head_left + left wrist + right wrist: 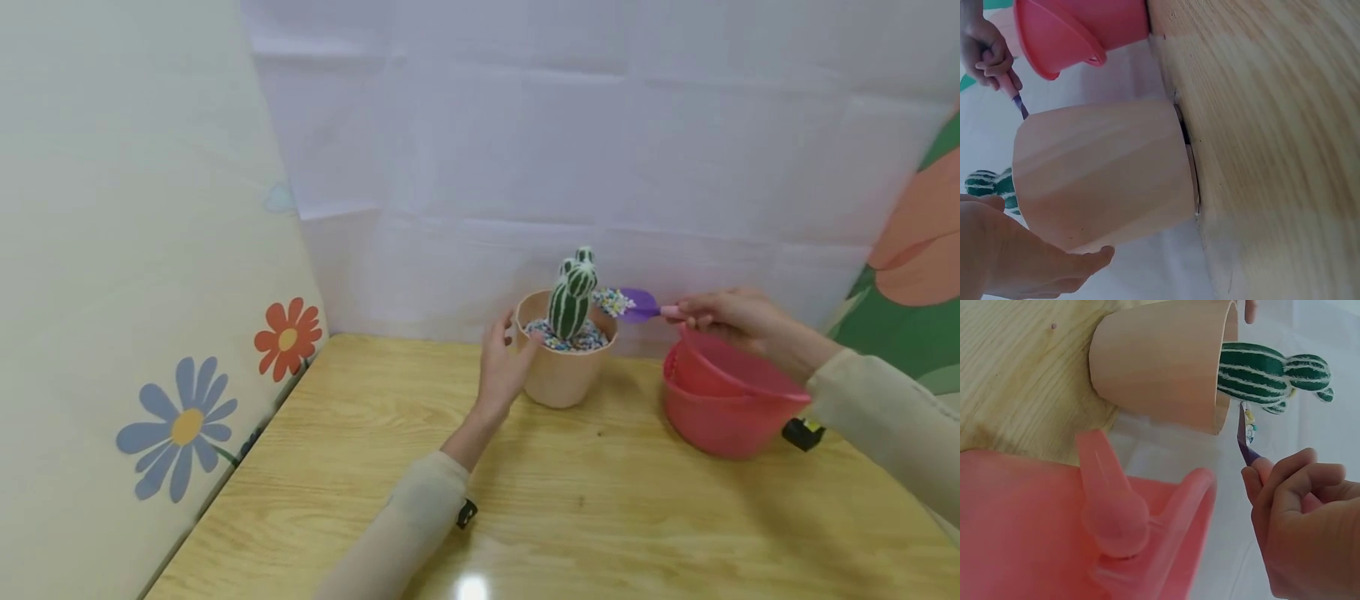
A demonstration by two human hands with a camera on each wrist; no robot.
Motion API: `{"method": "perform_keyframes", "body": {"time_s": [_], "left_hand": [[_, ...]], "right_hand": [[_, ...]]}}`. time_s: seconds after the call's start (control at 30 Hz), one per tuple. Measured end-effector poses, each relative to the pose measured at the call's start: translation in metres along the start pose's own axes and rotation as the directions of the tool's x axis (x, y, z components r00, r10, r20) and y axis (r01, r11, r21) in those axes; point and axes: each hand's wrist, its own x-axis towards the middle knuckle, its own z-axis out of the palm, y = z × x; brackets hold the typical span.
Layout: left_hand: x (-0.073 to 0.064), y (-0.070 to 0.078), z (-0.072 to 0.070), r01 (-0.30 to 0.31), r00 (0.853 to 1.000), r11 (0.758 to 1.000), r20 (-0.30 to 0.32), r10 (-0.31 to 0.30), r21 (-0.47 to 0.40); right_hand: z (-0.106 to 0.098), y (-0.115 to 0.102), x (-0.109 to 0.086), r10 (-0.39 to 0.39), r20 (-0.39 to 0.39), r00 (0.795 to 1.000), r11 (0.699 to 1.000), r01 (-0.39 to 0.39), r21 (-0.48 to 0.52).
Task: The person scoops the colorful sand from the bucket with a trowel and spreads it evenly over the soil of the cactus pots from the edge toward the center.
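A green cactus with white stripes (570, 304) stands in a peach plant pot (562, 379) among small multicoloured pebbles (551, 335). My left hand (504, 364) rests against the pot's left side, its thumb near the rim and its fingers fairly straight. With curled fingers, my right hand (738, 321) grips the pink handle of a small purple trowel (639, 305). Pale coloured pebbles (613, 302) lie on the trowel's blade, which is at the pot's right rim beside the cactus. In the right wrist view, the blade (1244, 434) is seen edge-on.
A red bucket (720, 421) with a handle sits on the wooden table (570, 517), right of the pot and below my right hand. A small black object (802, 433) lies beside it. White sheeting (487, 125) hangs behind the table; a wall with flower decals (187, 425) borders the left.
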Motion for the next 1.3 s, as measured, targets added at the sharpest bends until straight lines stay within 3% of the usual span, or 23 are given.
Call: {"method": "perform_keyframes", "body": {"time_s": [0.13,0.27,0.57,0.87,1.0,1.3], "left_hand": [[0.001,-0.001,0.001,0.098,0.993,0.994,0.067,-0.094,-0.055],[0.002,0.000,0.001,0.137,0.986,0.988,0.110,-0.129,-0.071],[0.002,-0.002,0.000,0.120,0.987,0.989,0.115,-0.110,-0.084],[0.001,0.000,0.000,0.118,0.988,0.990,0.106,-0.109,-0.082],[0.002,-0.001,0.000,0.123,0.988,0.990,0.107,-0.115,-0.076],[0.002,-0.003,0.000,0.127,0.988,0.988,0.101,-0.118,-0.090]], "right_hand": [[0.001,-0.001,0.002,-0.031,-0.015,0.999,0.999,0.031,-0.017],[0.002,-0.001,0.005,-0.044,-0.029,0.999,0.999,0.044,-0.012],[0.001,-0.001,0.007,-0.082,-0.050,0.995,0.994,0.078,-0.075],[0.005,-0.001,0.007,-0.132,-0.106,0.986,0.970,0.107,-0.218],[0.005,0.001,0.010,-0.163,-0.123,0.979,0.951,0.123,-0.286],[0.009,0.003,0.012,-0.264,-0.114,0.958,0.856,0.178,-0.485]]}}
